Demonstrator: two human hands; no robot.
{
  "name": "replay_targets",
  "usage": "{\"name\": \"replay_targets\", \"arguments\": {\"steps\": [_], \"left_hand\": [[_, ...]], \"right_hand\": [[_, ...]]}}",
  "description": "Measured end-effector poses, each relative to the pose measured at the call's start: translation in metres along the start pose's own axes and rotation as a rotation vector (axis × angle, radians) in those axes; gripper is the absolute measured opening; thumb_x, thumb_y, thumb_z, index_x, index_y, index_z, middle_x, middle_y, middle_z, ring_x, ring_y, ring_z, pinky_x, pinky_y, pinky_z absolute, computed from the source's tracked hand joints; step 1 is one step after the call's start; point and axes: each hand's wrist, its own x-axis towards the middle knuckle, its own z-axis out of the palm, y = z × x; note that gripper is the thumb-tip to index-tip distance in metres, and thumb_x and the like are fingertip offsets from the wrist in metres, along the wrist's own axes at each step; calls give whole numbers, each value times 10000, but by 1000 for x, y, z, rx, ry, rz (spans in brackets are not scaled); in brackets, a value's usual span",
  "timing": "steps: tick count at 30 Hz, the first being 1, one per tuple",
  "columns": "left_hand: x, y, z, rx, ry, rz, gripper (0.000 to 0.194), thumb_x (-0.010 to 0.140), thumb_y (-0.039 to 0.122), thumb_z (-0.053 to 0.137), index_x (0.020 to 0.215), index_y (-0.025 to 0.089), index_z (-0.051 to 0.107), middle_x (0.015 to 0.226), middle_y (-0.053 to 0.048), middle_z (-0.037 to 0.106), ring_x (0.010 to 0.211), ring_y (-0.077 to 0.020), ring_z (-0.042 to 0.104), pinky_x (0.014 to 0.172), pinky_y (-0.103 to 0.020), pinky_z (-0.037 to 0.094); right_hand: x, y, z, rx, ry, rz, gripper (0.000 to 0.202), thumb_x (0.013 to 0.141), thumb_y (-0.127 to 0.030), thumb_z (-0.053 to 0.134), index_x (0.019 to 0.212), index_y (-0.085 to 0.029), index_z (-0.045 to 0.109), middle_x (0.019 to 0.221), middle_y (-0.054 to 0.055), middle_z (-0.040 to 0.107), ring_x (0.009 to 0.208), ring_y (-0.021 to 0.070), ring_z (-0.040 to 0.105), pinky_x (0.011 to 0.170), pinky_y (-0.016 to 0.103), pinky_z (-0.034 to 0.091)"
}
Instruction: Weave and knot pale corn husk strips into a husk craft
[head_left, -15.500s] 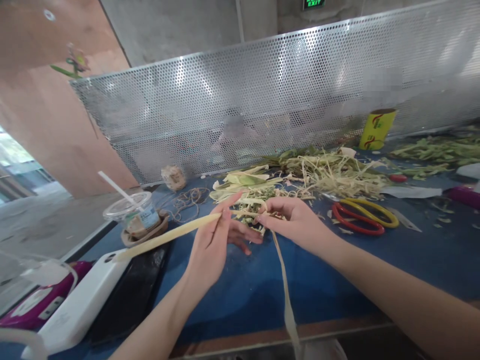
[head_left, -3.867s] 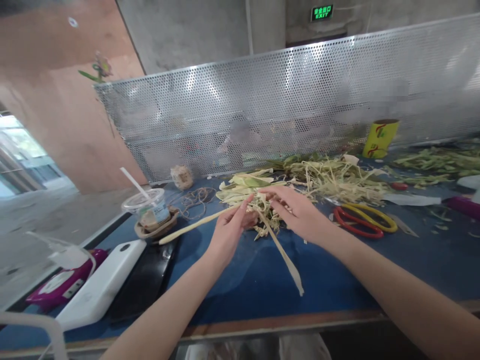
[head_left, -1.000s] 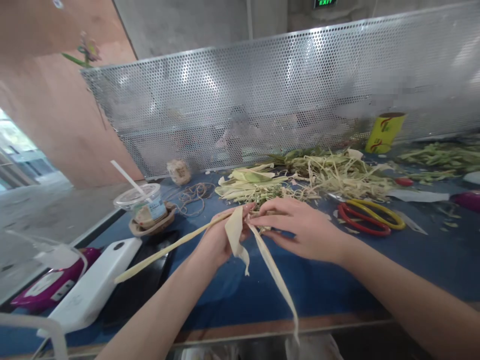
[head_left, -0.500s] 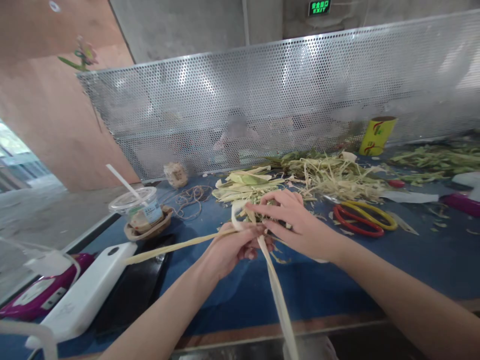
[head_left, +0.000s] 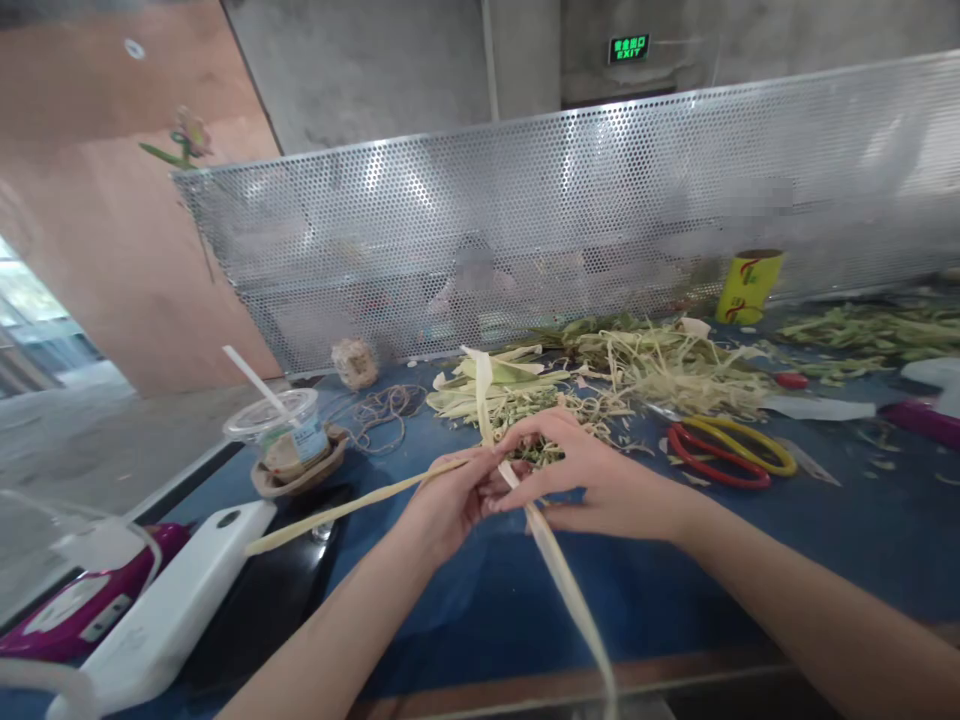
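Note:
Pale plant strips cross between my two hands above the blue table [head_left: 480, 640]. My left hand [head_left: 457, 500] is closed on the crossing, with one strip [head_left: 360, 500] sticking out to the left and another [head_left: 484, 395] standing up behind the fingers. From the crossing a long strip [head_left: 566, 580] hangs down toward the table's front edge. My right hand [head_left: 581, 470] is curved around the right side of the crossing, its fingers bent and touching the strips. Where its fingertips meet the strips is partly hidden. Behind the hands lies a pile of husks [head_left: 667, 365].
Red and yellow scissors [head_left: 720, 455] lie right. At left are a lidded cup [head_left: 281, 435], tangled twine [head_left: 386, 410], a white power bank [head_left: 165, 600], a black tablet [head_left: 255, 600] and a purple power strip [head_left: 82, 600]. A perforated metal screen [head_left: 487, 230] stands behind.
The strip end that was curled over at my fingers now stands upright behind them. My right hand has moved down and closer around the crossing. The view has tilted up slightly.

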Motion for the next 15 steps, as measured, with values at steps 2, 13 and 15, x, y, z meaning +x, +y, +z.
{"name": "replay_targets", "arguments": {"steps": [2, 13, 15], "left_hand": [[0, 0, -1, 37, 5, 25, 202, 589, 271, 730, 653, 92, 664, 493, -14, 591, 419, -55, 517, 378, -128, 368], [-2, 1, 1, 184, 42, 47, 231, 661, 284, 670, 786, 89, 669, 708, -127, 702, 690, -208, 667, 408, -171, 382], [-2, 0, 3, 187, 50, 41, 245, 638, 287, 690, 773, 86, 662, 710, -134, 702, 699, -218, 668, 401, -172, 388]], "right_hand": [[1, 5, 1, 142, 70, 120, 240, 832, -214, 485, 1006, -265, 642, 1163, 62, 457, 1083, 158, 439, 904, 340, 382], [3, 10, -6, 529, -6, 503, 344, 868, -423, 367, 1064, -268, 603, 1099, 28, 598, 931, 149, 588, 817, 306, 484], [2, 11, -6, 501, -7, 500, 340, 869, -420, 366, 1077, -273, 591, 1107, 24, 595, 958, 153, 579, 835, 313, 474]]}}
